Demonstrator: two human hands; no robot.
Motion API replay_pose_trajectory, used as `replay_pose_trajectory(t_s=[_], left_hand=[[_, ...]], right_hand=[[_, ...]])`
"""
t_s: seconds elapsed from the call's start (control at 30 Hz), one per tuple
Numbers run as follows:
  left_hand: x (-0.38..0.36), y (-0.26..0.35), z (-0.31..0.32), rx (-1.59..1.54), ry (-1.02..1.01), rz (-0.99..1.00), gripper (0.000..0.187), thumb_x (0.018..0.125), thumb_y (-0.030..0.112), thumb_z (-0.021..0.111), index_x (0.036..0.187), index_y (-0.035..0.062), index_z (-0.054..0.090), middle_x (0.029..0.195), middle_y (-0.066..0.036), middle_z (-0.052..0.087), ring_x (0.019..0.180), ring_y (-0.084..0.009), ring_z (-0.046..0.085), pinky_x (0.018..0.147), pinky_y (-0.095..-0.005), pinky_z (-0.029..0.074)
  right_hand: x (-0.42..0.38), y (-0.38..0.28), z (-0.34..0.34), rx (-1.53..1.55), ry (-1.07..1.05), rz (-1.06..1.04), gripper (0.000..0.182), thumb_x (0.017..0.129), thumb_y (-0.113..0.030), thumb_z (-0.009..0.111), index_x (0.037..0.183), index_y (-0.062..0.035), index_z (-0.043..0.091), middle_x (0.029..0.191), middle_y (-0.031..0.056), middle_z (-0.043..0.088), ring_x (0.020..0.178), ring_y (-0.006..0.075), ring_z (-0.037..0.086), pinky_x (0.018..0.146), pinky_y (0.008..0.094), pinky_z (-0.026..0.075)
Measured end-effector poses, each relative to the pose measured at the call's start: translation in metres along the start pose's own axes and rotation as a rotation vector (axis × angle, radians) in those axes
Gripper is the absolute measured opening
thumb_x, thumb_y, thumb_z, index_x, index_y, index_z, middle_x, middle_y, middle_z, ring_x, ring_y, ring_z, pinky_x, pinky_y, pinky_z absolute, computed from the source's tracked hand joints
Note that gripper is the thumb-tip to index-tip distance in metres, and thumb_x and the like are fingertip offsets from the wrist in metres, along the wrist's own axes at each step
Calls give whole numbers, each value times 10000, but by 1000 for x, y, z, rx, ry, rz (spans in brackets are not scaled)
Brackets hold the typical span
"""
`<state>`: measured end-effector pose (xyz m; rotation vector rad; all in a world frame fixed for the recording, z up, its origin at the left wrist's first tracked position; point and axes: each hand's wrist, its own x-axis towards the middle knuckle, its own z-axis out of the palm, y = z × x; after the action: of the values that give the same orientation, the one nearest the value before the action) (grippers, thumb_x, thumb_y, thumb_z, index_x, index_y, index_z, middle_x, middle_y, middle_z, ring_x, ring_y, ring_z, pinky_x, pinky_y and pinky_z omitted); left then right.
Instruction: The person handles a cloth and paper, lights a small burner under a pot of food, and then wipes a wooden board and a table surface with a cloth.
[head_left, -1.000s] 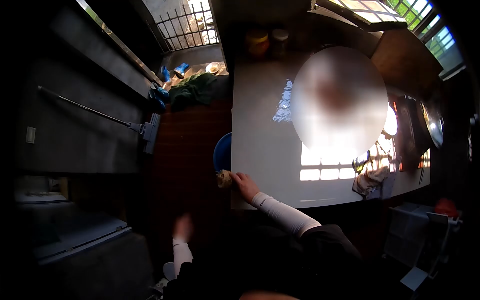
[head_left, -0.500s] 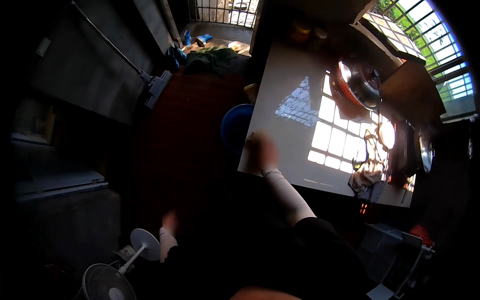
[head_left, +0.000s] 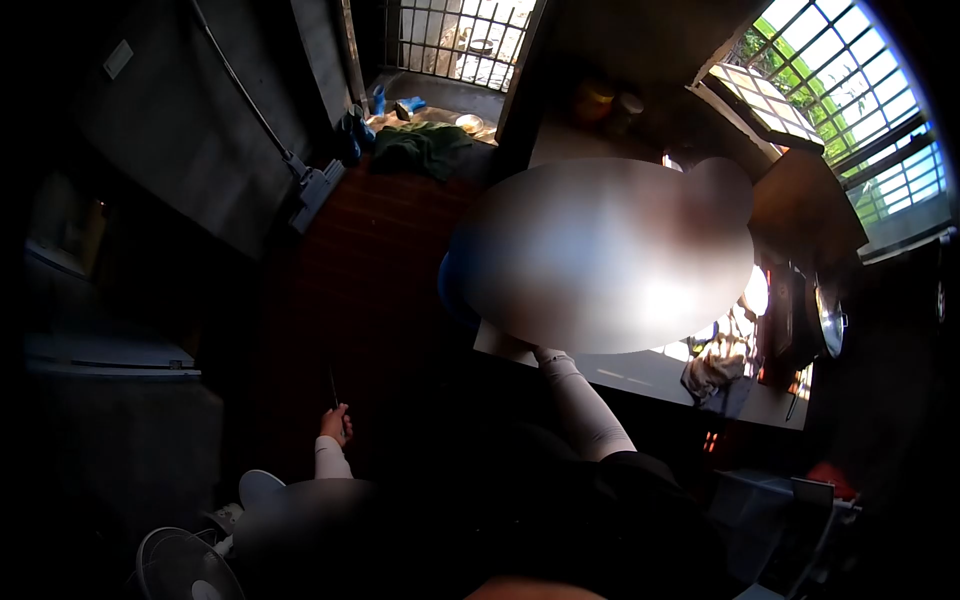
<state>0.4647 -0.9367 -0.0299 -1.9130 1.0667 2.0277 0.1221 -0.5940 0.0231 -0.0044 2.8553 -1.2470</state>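
Note:
My left hand (head_left: 338, 425) hangs low over the dark red floor, its fingers closed. A thin, dark, narrow thing (head_left: 334, 386) sticks up out of that fist; its exact kind is too dim to make out, though it resembles a slim blade or stick. My right arm, in a pale sleeve (head_left: 585, 405), reaches to the near edge of the light table (head_left: 640, 380). A large blurred patch covers most of the tabletop and hides my right hand, so its fingers and anything in them do not show.
A crumpled cloth (head_left: 715, 372) lies on the table's right side near a metal pan (head_left: 829, 318). Part of a blue tub (head_left: 455, 285) shows left of the table. A flat mop (head_left: 315, 190) leans against the wall. A fan (head_left: 190, 565) stands at lower left.
My view has shifted slightly, and the blurred patch now covers the tabletop and my right hand. My left hand appears sharper, with the thin thing visible in it.

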Motion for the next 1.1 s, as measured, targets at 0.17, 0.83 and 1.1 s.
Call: replay_pose_trajectory(t_s=[0.17,0.83,1.1], left_hand=[[15,0,11,83,-40,-28,128,850,273,497,860,145,495,546,25,407,458,-90,384,408,-230,340],[8,34,85,149,-4,3,119,855,257,483,844,139,496,550,24,402,458,-93,381,405,-222,345],[-15,58,149,225,32,-8,118,856,247,483,882,131,492,552,13,394,467,-103,379,419,-228,339]], right_hand=[[-16,44,67,-175,-201,-169,394,797,-178,487,1155,-66,367,973,257,516,901,422,501,761,442,424],[83,233,-44,-543,158,517,540,781,-221,542,1240,-146,268,1062,205,451,932,360,507,791,393,446],[88,-3,49,-4,-413,-218,544,724,-168,555,1209,-115,314,1060,246,484,938,422,496,822,465,403]])
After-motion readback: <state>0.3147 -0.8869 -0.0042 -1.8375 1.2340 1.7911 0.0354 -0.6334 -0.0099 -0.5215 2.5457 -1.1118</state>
